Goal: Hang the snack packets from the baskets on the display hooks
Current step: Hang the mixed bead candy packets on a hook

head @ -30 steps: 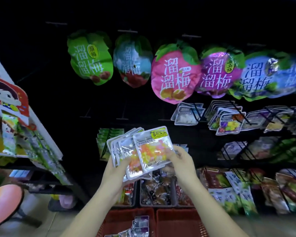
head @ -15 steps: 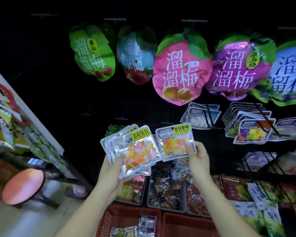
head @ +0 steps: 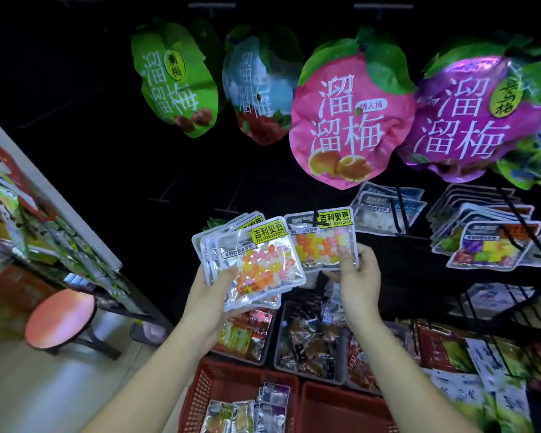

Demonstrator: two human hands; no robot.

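At the far left a round pink stool (head: 60, 320) stands on the floor beside a side rack of goods. Low in the middle, a red basket (head: 219, 382) holds a few loose snack packets (head: 247, 414). Above it the left hand (head: 213, 289) grips a fanned stack of clear packets (head: 256, 264) of coloured candy, thumb across the front one. Just right of the stack, a single packet (head: 322, 242) is raised with its yellow-labelled top edge at the tip of a black display hook (head: 320, 218). The right hand (head: 359, 276) pinches this packet at its lower right corner. Overhead hangs a pink plum bag (head: 347, 120), and further right more clear packets (head: 487, 245) hang on hooks
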